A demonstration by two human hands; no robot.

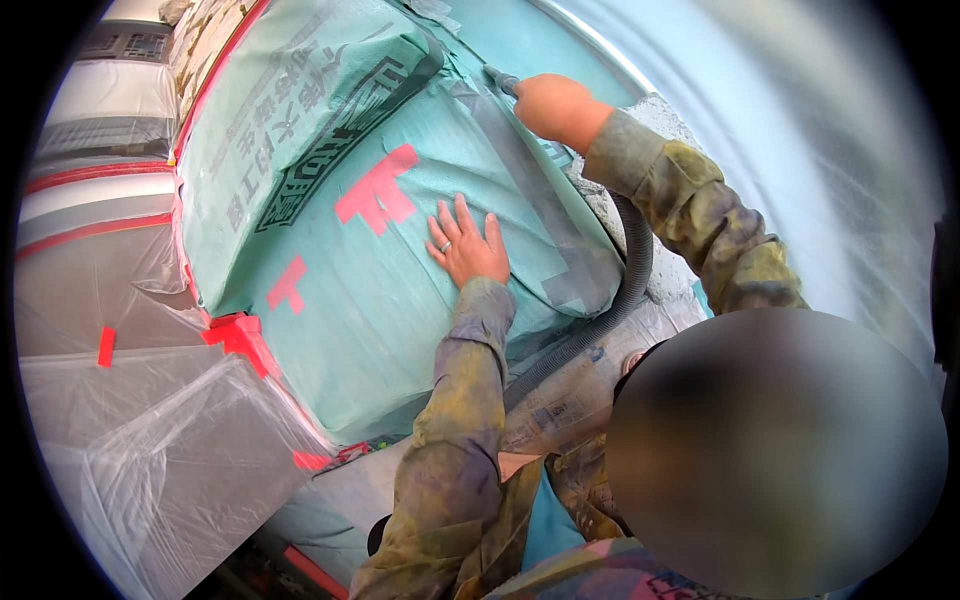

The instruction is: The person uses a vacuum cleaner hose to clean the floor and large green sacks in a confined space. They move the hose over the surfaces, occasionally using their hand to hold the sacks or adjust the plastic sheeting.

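Note:
A pale green protective sheet (400,300) with dark printing covers a bulky seat-like form. My left hand (470,248) lies flat on it, fingers spread, a ring on one finger. Up and to the right, my right hand (555,108) is closed around a grey hose nozzle (501,80), which points at the sheet's far edge. A ribbed grey hose (638,250) passes below my right forearm and curves down along the sheet's right side. Pink tape pieces (378,190) are stuck on the sheet left of my left hand.
Clear plastic film (180,450) hangs on the left, edged with red tape (245,342). Stonework (205,45) stands at the far left. A rough concrete edge (665,118) borders the sheet on the right, beside a smooth pale blue surface (735,130). Printed paper (560,405) lies close to my body.

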